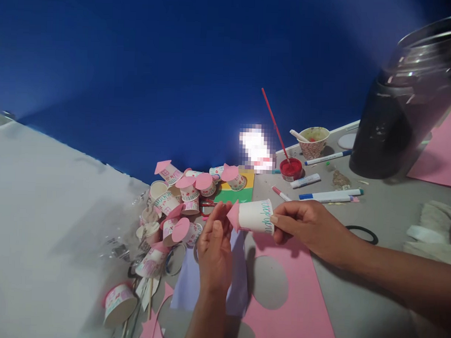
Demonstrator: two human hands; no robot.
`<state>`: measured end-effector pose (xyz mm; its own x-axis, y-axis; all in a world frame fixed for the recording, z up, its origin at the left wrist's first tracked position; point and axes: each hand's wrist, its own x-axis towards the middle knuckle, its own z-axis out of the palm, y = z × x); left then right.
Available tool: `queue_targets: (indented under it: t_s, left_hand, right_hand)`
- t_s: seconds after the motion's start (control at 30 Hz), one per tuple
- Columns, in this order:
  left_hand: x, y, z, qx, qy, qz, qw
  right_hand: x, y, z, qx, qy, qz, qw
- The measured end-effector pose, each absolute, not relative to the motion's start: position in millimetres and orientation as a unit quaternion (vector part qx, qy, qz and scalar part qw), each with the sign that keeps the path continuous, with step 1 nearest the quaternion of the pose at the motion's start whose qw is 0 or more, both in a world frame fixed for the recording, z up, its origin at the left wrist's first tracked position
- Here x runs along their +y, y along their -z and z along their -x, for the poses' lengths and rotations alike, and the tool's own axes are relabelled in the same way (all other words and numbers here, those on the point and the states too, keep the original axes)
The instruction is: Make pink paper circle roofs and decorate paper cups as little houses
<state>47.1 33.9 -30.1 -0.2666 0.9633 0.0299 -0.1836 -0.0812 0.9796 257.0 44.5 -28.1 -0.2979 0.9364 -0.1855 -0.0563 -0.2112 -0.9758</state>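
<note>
A white paper cup (254,217) lies sideways in the air, with green pen strokes near its rim and a pointed pink paper cone (233,216) on its base. My right hand (310,225) pinches the cup's rim between thumb and fingers. Close by the cone, my left hand (216,250) is held up with fingers stretched out. Whether its fingertips touch the cone I cannot tell. Below the hands lie a lavender sheet (240,278) and a pink sheet (302,290) with round holes cut in it.
Several decorated cups with pink tops (188,187) crowd the left by a blue wall (158,78). Behind are a red paint pot (291,169) with a brush, markers (331,195) and a patterned cup (314,145). A dark jar (390,110) stands at right, above a cloth (426,228).
</note>
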Motion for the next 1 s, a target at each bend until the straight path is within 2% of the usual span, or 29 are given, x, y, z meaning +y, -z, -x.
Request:
queue_targets:
  t_s: [0.13, 0.33, 0.47, 0.6, 0.83, 1.0]
  left_hand:
    - [33.9, 30.1, -48.7, 0.515, -0.622, -0.321, 0.495]
    - [22.1, 38.7, -68.3, 0.436, -0.512, -0.241, 0.700]
    - [17.3, 39.4, -80.3, 0.379, -0.547, -0.182, 0.723]
    - [17.4, 41.0, -82.3, 0.382, -0.579, -0.118, 0.710]
    - [17.7, 37.0, -78.4, 0.370, -0.592, -0.143, 0.701]
    - [20.8, 35.4, -61.8, 0.341, -0.588, -0.177, 0.712]
  right_hand:
    - [47.4, 32.2, -258.2, -0.528, -0.576, 0.451, 0.431]
    - [47.3, 44.6, -256.9, -0.702, -0.310, 0.381, 0.516]
    - [44.1, 57.2, -251.9, -0.764, -0.206, 0.308, 0.527]
    - [38.9, 64.1, -246.7, -0.809, -0.144, 0.270, 0.502]
    - [26.0, 60.7, -242.0, -0.837, -0.123, 0.269, 0.461]
    - [31.4, 44.8, -254.5, -0.757, -0.276, 0.375, 0.458]
